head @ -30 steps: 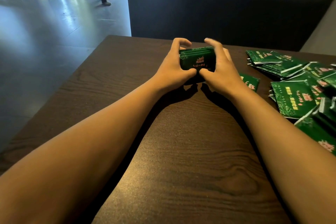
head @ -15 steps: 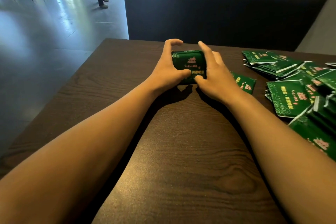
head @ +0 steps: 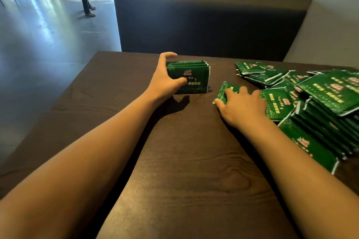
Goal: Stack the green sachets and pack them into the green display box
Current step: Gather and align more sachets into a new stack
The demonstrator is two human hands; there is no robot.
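A person's left hand [head: 165,81] clamps a stack [head: 187,76] of green sachets standing on edge on the dark wooden surface [head: 174,161], thumb across the near face and fingers hooked over the far top edge. The right hand [head: 242,105] lies flat, fingers spread, on a single loose sachet [head: 225,91] just to the stack's right; it presses rather than pinches, so nothing is lifted yet.

More sachets lie scattered in a heap [head: 320,103] along the right side of the surface, some overlapping, some fanned. The green display box is nowhere in view, so packing looks some way off.

The risks from here are plain enough. The stack is held from one side only, and its free right end could splay or topple if the left grip eases while attention goes to the loose sachet. That sachet lies flat on smooth wood, so it may slide rather than lift, and a dragged edge could knock the stack's base. The right forearm passes close to the heap's near edge; a careless sweep could push sachets toward the surface's right side. Adding the sachet off-square would leave an uneven bundle, likely to jam at the box.
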